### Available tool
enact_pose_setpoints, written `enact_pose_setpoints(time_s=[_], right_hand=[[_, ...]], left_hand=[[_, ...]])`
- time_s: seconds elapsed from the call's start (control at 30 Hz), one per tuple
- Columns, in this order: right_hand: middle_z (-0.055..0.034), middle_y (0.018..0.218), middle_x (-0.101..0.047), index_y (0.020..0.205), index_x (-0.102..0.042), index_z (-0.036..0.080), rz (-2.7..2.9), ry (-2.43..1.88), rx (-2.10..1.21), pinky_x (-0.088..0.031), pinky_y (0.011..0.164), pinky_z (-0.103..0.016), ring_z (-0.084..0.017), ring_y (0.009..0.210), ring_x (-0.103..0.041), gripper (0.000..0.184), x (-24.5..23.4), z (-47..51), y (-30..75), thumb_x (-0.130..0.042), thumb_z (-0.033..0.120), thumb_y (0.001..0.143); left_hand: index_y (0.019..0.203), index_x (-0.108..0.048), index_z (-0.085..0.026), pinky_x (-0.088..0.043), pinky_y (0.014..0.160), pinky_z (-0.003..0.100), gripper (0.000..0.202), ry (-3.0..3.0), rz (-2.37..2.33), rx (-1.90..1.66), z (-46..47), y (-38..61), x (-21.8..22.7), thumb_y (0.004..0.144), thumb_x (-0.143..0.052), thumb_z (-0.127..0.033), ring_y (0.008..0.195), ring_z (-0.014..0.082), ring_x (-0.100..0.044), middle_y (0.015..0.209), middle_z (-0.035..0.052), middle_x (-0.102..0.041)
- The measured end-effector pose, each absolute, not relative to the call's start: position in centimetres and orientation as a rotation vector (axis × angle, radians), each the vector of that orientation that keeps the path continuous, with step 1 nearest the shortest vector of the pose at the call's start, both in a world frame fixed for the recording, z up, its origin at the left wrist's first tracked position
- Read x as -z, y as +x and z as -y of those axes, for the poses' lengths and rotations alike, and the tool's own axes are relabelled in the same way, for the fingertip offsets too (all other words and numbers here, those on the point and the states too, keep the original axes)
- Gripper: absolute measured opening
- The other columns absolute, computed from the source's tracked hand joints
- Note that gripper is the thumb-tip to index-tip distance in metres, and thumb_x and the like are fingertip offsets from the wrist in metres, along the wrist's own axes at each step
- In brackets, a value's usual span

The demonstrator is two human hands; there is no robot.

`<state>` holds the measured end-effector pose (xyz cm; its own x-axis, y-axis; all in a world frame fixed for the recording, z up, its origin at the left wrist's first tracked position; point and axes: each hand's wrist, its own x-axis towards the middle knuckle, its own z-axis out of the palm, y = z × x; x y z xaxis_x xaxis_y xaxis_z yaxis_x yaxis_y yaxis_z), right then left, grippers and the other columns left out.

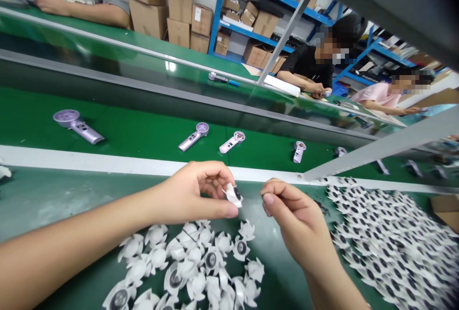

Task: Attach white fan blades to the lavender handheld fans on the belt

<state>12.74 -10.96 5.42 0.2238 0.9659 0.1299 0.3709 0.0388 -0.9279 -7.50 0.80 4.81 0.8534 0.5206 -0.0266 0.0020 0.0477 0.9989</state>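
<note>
My left hand (204, 193) pinches a small white fan blade (234, 196) between thumb and fingers, its dark hub turned to the right. A short gap away, my right hand (292, 219) is closed, thumb against the forefinger; whatever sits in that pinch is too small to make out. Below both hands lies a loose heap of white fan blades (195, 283), some showing dark round hubs. To the right, many more fan blades (390, 238) lie in close rows, dark hubs facing up.
Beyond a white rail (118, 164), a green conveyor belt (143, 128) carries several purple handheld fans (86, 130). Small dark pieces (322, 208) lie near the rows. A slanted white post (376, 145) rises at right. Co-workers sit across the line, before cardboard boxes (148, 18) and blue shelving (218, 13).
</note>
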Motion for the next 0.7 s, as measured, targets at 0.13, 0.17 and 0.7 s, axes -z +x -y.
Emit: enact_pose_setpoints(time_s=[0.13,0.17,0.7], right_hand=[[0.0015,0.082,-0.057,0.086,-0.063,0.025,1.440,-1.391,-0.642,-0.043,0.063,-0.022,-0.011,0.072,-0.053,0.012,-6.4,10.6,10.1,-0.057,0.017,0.091],[0.0016,0.081,-0.058,0.086,-0.063,0.025,1.483,-1.386,-0.593,-0.043,0.063,-0.023,-0.011,0.072,-0.054,0.012,-6.6,10.5,9.9,-0.058,0.015,0.090],[-0.0059,0.097,-0.067,0.123,-0.063,0.024,1.945,-1.175,-0.264,-0.051,0.074,-0.034,-0.018,0.084,-0.061,0.044,-7.9,10.0,11.2,-0.054,0.004,0.086]], left_hand=[[0.093,-0.062,-0.018,-0.055,0.074,0.027,0.036,1.409,-0.410,-0.466,0.4,-7.5,-5.5,0.067,-0.086,-0.027,0.077,0.0126,-0.064,0.087,-0.0007,-0.064],[0.092,-0.063,-0.018,-0.055,0.074,0.026,0.036,1.419,-0.412,-0.476,0.5,-7.6,-5.6,0.066,-0.087,-0.027,0.076,0.0121,-0.063,0.086,-0.0011,-0.064],[0.092,-0.070,-0.020,-0.057,0.068,0.023,0.028,1.398,-0.555,-0.561,-0.6,-7.9,-6.7,0.071,-0.084,-0.030,0.074,0.0145,-0.068,0.082,0.0002,-0.069]])
